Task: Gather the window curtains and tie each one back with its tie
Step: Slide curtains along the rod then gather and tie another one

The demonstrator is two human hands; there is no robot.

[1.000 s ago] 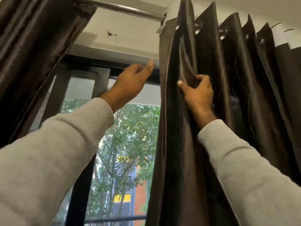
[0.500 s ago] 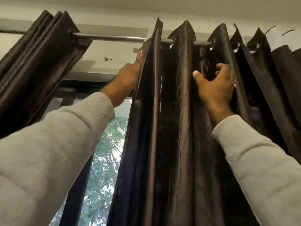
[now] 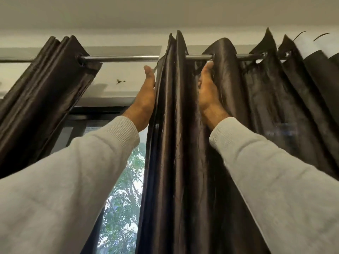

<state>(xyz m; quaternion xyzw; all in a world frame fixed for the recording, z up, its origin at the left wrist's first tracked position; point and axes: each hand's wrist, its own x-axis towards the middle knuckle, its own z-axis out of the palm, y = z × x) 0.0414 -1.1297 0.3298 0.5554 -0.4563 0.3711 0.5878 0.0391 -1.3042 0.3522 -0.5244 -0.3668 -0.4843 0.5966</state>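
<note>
Right-hand dark satin curtain [image 3: 183, 143] hangs by grommets on the chrome rod [image 3: 121, 58], folds half bunched; I've got my left hand [image 3: 146, 96] flat against its leading edge and my right hand [image 3: 206, 88] gripping a pleat near the rod, probably to slide folds together; no tie visible.

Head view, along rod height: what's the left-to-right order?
Left curtain, bunched → bare stretch of rod → left hand at the right curtain's leading edge → leading folds of the right curtain → right hand among the folds → remaining spread pleats.
</note>
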